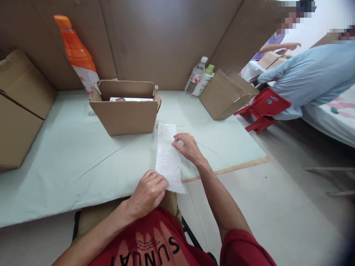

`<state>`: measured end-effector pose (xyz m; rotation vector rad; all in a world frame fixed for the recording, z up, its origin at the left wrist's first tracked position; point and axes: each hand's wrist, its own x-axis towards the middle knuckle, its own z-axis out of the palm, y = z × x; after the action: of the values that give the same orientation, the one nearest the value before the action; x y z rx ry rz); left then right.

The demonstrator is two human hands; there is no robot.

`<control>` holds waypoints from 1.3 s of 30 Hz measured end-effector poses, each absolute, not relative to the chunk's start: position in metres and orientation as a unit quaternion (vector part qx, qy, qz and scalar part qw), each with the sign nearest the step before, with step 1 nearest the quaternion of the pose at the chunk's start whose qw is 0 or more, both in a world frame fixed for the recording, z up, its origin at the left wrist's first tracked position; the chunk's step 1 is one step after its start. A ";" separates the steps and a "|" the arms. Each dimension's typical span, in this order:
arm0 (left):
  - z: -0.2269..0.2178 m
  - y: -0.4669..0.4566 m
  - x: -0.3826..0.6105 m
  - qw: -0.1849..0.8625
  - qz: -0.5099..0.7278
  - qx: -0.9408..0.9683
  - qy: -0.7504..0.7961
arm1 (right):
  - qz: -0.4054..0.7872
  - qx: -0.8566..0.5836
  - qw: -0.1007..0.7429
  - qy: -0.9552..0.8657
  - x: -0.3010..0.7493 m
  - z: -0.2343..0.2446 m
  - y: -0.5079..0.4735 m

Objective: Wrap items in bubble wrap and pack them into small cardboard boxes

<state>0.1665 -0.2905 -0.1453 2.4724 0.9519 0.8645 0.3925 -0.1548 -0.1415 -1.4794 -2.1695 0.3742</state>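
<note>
A strip of bubble wrap [168, 157] lies on the pale green table [69, 162], reaching from an open cardboard box [124, 116] to the near edge. My left hand [148, 192] is curled at the near end of the strip, its fingers closed on the wrap's edge. My right hand [188, 146] rests on the strip's right side, its fingertips pressed onto the wrap. The box holds something white inside.
An orange bottle [76, 51] stands behind the box. Two small bottles [199, 79] and an empty tilted carton [224, 96] sit at the back right. Flat cardboard [19, 107] leans at the left. Two other people sit at the far right beside a red stool [263, 107].
</note>
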 end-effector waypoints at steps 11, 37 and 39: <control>-0.160 -0.278 0.177 0.191 0.310 0.847 0.387 | 0.124 -0.558 0.217 -0.791 0.384 -0.173 -0.131; -0.161 -0.214 0.189 0.229 0.153 0.833 0.480 | 0.084 -0.421 0.308 -0.849 0.399 -0.155 -0.281; -0.161 -0.217 0.187 0.178 0.180 0.839 0.482 | 0.072 -0.409 0.250 -0.875 0.397 -0.160 -0.279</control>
<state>0.1871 -0.2166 -0.1608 2.3733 1.3621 0.5085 0.3968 -0.2788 -0.1597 -1.1132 -2.3823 0.1974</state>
